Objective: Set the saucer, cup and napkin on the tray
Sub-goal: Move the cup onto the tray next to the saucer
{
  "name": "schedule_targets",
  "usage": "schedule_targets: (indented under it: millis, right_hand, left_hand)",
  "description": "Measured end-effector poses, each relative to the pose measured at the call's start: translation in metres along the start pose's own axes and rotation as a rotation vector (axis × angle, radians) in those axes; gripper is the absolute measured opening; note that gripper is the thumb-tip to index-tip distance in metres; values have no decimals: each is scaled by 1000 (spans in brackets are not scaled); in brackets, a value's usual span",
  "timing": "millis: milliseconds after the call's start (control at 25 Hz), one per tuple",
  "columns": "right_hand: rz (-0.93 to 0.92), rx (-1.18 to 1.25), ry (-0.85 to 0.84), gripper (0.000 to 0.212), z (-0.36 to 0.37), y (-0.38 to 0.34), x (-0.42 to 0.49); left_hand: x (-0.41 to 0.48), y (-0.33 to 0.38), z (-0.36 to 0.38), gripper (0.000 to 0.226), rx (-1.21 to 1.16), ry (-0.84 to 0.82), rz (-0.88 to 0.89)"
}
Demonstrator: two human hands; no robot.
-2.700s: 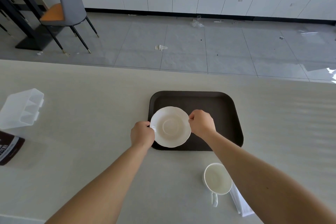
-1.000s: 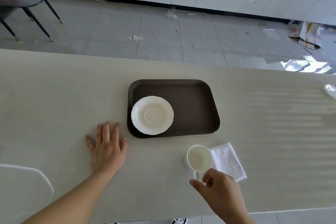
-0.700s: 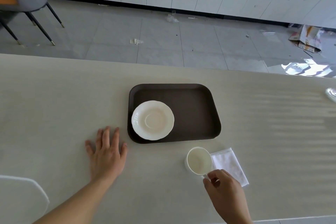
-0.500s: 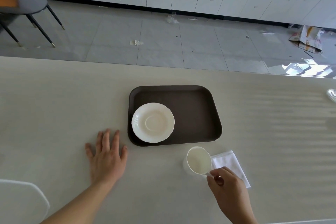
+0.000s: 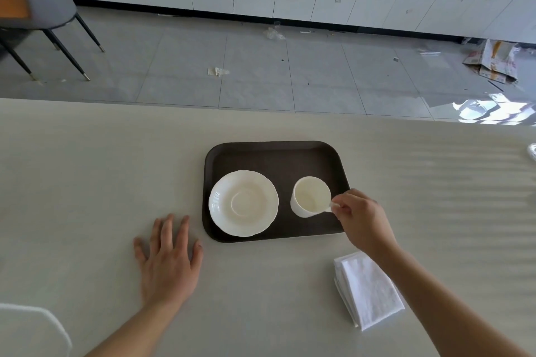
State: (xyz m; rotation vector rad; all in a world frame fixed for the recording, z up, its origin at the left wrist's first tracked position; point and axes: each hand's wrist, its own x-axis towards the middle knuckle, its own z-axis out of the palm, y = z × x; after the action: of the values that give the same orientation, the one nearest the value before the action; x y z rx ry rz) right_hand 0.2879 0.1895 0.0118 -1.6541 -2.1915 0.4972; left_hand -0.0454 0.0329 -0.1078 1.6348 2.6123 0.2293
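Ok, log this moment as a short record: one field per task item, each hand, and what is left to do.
tray: dark, rectangular, on the pale table
saucer: on the tray, left part, empty
cup: over the tray's right part, beside the saucer, not on it; cannot tell if it is set down
napkin: folded, on the table, off the tray, near the right forearm
right hand: pinching the cup's handle
left hand: flat on the table, left of the tray, holding nothing
left to do: napkin onto the tray

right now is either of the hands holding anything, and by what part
The right hand holds the white cup by its handle, over the tray beside the saucer. The left hand lies flat on the table, holding nothing.
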Motion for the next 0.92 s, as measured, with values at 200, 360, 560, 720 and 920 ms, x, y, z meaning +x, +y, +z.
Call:
schedule_targets:
  millis: [200,360,560,720,920]
  right_hand:
    - [6,32,-44,12,15,5,10]
    - [10,35,-72,13,20,5,10]
    - [82,73,-78,21,22,6,7]
    - [206,139,-56,34,17,14,-10]
    - [302,127,-57,24,-1,34,-52]
  left_hand:
    - [-1,0,-1,62,3,-1,-1]
    - [1,3,-2,63,1,-7,0]
    - [0,1,-2,63,4,-1,1]
    - [-1,2,-4,64,0,-10,-6]
    - [0,3,-7,64,-8,-16,-2]
